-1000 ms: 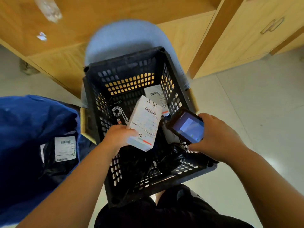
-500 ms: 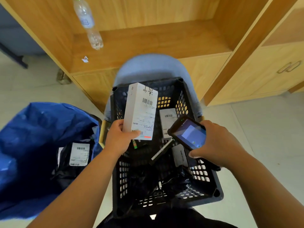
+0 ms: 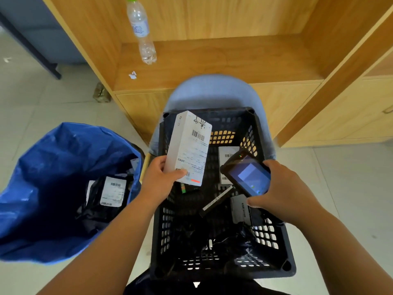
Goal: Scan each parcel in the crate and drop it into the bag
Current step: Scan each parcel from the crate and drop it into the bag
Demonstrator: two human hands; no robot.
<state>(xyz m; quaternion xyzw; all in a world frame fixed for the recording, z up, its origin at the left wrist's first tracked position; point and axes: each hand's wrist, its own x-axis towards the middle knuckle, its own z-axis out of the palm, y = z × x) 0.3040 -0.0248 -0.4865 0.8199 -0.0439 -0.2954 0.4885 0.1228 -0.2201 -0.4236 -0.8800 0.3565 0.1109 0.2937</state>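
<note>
My left hand grips the lower end of a white box parcel with a barcode label, held upright over the left side of the black plastic crate. Just right of the box, my right hand holds a black handheld scanner, its lit screen facing up and its front end toward the box. Inside the crate lie another white labelled parcel and several dark items. At the left stands an open blue bag containing a black parcel with a white label.
The crate rests on a blue-grey chair. Behind it is a wooden shelf unit with a plastic water bottle and a paper scrap. Wooden cabinet doors are at the right. The floor is pale tile.
My left hand has lifted the white box out of the crate and turned it upright. The scanner in my right hand has stayed beside it. The view has tilted upward.
</note>
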